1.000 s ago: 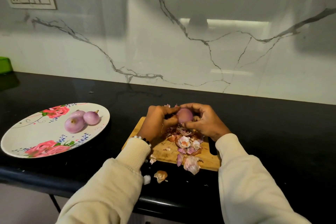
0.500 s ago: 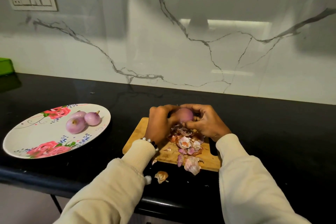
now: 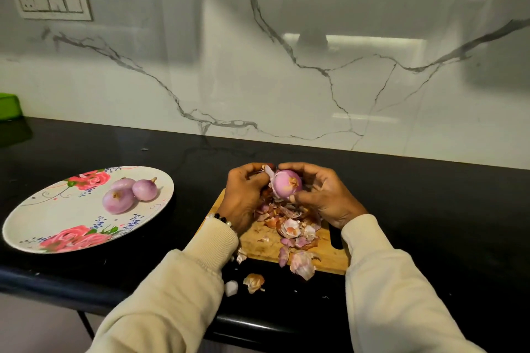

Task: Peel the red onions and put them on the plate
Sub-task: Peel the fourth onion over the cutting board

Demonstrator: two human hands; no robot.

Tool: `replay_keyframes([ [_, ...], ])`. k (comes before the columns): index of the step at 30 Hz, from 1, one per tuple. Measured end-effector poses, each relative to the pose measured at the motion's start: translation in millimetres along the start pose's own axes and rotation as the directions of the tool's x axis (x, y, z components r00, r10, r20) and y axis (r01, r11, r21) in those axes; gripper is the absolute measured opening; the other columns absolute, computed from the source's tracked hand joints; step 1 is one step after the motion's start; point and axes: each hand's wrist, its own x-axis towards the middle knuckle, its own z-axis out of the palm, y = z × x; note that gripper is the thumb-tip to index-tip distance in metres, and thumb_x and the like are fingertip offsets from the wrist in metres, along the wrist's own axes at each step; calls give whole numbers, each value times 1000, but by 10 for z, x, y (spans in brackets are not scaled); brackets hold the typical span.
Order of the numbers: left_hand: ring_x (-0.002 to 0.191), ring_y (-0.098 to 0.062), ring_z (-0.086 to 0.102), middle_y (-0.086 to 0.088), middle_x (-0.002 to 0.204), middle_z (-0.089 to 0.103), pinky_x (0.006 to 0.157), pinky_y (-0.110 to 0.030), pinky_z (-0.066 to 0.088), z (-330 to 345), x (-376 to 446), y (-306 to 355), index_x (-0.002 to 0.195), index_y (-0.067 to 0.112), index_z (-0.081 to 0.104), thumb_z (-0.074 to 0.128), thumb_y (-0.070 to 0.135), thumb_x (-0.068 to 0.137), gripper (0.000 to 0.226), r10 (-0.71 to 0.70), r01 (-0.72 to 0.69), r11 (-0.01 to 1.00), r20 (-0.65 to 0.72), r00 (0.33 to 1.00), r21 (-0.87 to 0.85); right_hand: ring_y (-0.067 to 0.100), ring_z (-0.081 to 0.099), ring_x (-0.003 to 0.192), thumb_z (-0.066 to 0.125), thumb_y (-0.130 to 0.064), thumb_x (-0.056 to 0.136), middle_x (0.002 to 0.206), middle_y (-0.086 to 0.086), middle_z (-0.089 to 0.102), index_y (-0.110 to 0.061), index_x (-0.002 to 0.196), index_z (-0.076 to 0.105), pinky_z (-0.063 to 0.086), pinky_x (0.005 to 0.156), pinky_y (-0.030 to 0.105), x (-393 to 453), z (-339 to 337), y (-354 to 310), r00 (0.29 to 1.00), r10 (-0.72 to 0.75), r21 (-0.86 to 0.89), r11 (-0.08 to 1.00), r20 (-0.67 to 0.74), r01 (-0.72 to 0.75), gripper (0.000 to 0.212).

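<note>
A red onion [image 3: 286,184] is held above the wooden cutting board [image 3: 266,243] between both hands. My right hand [image 3: 327,198] grips it from the right and below. My left hand [image 3: 243,195] pinches a strip of skin [image 3: 269,172] that stands off the onion's left side. Loose onion skins [image 3: 292,231] are piled on the board under the hands. Three peeled onions [image 3: 126,193] lie together on the floral plate [image 3: 57,221] at the left.
The black countertop [image 3: 430,209] runs to a marble backsplash. A few skin scraps [image 3: 253,281] lie on the counter near its front edge. A green object [image 3: 8,106] stands at the far left, and a switch panel [image 3: 51,3] is on the wall.
The onion has turned in my hands and shows more of its peeled side. A strip of skin now stands off its left side in my left hand's pinch.
</note>
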Motion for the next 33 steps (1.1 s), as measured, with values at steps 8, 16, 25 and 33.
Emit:
replay_keyframes([
  [8,89,-31,69,-18,102,71,89,-52,53,40,-31,65,106,7,68,47,3,99,23,-129,134,976,39,991,-172,27,65,114,64,13,71,122,10,67,-9,120,66,57,88,34,7,-33,38,999,45,167,985,-8,-43,53],
  [16,89,-33,71,-22,97,72,70,-33,60,-51,-156,110,107,-7,68,72,2,80,29,12,-15,1000,231,973,13,30,62,120,74,-1,70,123,10,68,-20,115,72,53,99,45,44,-69,76,992,83,158,985,-97,-67,49],
  [25,83,-29,73,-18,92,74,71,-35,61,-38,-151,73,104,-3,71,63,-2,88,18,23,-17,999,133,991,-42,32,65,115,73,-4,71,125,19,64,-6,121,66,58,90,39,17,-28,-23,986,145,285,952,-85,-116,50],
  [33,83,-30,70,-22,96,73,83,-43,58,-18,-79,92,102,-4,70,54,-3,93,18,-129,143,970,83,988,-196,31,70,100,53,5,87,120,22,62,2,117,63,62,78,43,9,-2,-89,980,192,500,855,-52,-140,32],
])
